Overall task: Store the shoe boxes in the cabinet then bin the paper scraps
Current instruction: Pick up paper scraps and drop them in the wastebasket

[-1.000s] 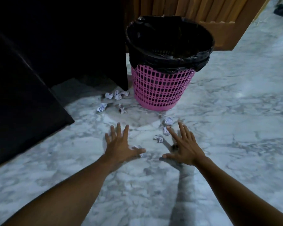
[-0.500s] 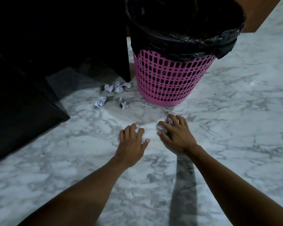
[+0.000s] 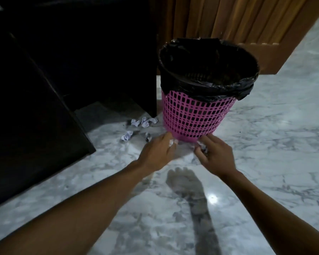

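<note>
Here, scraps (image 3: 171, 142) in left hand (image 3: 157, 152), right hand (image 3: 216, 156); bin (image 3: 191, 116) beyond

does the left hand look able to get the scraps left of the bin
Likely yes: only bare floor lies between the left hand and those scraps. But it holds a scrap, so grasping more may be awkward.

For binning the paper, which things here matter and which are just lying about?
In the job: left hand holding a paper scrap; right hand holding a second scrap; floor scraps; pink bin.
Just there: dark furniture; wooden panelling.
</note>
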